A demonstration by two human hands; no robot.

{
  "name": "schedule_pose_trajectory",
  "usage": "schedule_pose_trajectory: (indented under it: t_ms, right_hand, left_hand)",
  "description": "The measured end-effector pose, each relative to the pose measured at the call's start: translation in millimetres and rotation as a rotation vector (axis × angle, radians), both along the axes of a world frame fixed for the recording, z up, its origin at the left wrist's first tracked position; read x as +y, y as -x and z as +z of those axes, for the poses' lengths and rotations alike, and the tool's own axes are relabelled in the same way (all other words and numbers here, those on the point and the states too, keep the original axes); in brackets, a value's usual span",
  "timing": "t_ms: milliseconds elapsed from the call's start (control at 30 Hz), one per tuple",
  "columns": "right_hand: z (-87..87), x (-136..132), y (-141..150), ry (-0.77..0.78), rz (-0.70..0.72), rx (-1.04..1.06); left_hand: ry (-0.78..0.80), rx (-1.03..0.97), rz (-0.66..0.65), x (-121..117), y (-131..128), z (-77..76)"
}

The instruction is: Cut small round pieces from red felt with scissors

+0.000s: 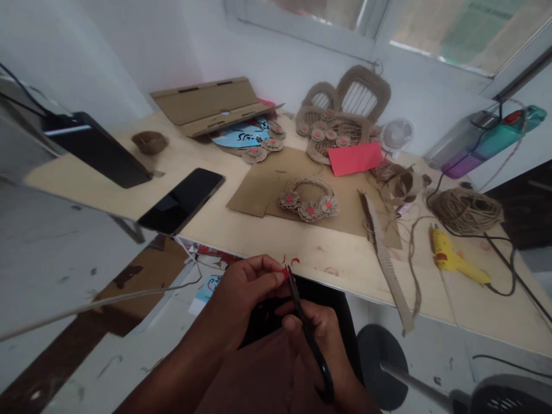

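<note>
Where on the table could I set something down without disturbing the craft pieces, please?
Bare wood lies between the phone and the small brown bowl, and along the near table edge below the wreath. It is crowded around the twine coil and glue gun.

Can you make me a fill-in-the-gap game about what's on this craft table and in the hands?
1. The right hand holds black ____.
2. The left hand pinches a tiny scrap of ____ paper.
3. The glue gun near the twine coil is ____ in colour.
4. On the table, left of the small wreath, lies a dark ____ with its screen up.

Missing words: scissors; red; yellow; phone
</note>
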State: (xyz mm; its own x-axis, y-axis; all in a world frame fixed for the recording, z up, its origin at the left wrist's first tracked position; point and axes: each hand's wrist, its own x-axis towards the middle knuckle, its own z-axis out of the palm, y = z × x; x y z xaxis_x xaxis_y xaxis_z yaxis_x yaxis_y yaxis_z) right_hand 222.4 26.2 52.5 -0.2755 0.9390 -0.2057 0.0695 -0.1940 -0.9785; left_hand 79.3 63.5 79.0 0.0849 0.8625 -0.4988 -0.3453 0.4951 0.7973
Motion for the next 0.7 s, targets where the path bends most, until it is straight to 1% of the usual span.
schedule_pose_trajectory:
  t_ms: [267,500,600,700]
  right_hand:
    - [-7.7,-1.4,-1.4,0.021,-0.007,-0.04]
    - [0.0,-0.6,-2.9,0.007,-0.056,-0.024]
    - [1.4,-1.0,-2.1,0.04,-0.053,-0.015]
    - [2.5,-1.0,-0.7,0.034,-0.043,-0.006]
  left_hand:
    - [-0.006,0.005,0.017,0.3,-1.7,-0.1]
    - [0.017,-0.014,0.046,0.3,-1.5,0.5]
    - [0.015,-0.004,0.052,0.5,-2.1,0.9]
    - [0.002,-0.015,0.061,0.2,-2.8,0.5]
